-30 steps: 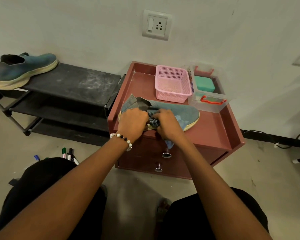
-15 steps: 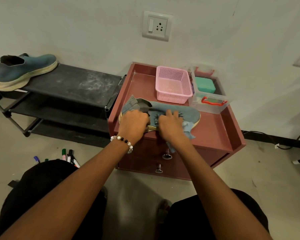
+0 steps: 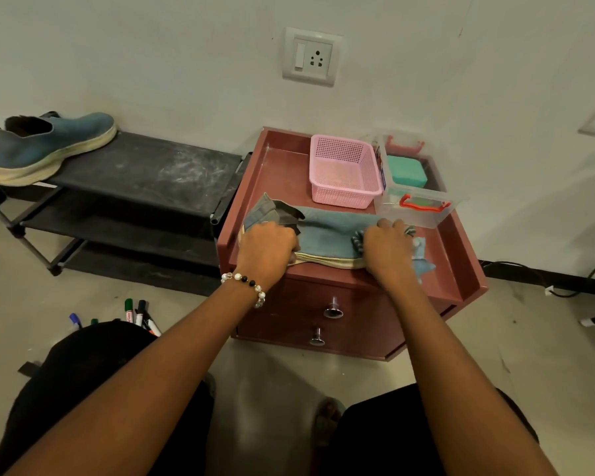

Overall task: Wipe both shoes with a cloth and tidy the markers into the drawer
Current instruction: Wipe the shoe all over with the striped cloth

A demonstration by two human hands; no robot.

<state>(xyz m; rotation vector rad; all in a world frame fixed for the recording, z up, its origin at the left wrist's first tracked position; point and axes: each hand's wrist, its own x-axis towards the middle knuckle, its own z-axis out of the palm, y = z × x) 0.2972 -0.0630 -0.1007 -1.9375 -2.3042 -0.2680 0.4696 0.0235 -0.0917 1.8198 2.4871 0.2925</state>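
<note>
2nd shoe (image 3: 45, 146) waits on rack (image 3: 145, 173) far left; markers (image 3: 138, 316) on floor. Left hand (image 3: 267, 250) grips heel of shoe (image 3: 327, 231) on table (image 3: 461, 262); right hand (image 3: 387, 247) clutches cloth (image 3: 421, 257) at toe. Best: keep heel pinned, firm strokes w/ cloth along upper & sole edge. Pink basket (image 3: 344, 173) looks empty; clear box (image 3: 414, 201) holds teal case (image 3: 407, 171).

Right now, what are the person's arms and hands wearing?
Both forearms are bare, with no sleeves in view. The left hand has a bead bracelet at its wrist, white beads mixed with a few black ones. The right hand shows no ring, watch or glove.
</note>
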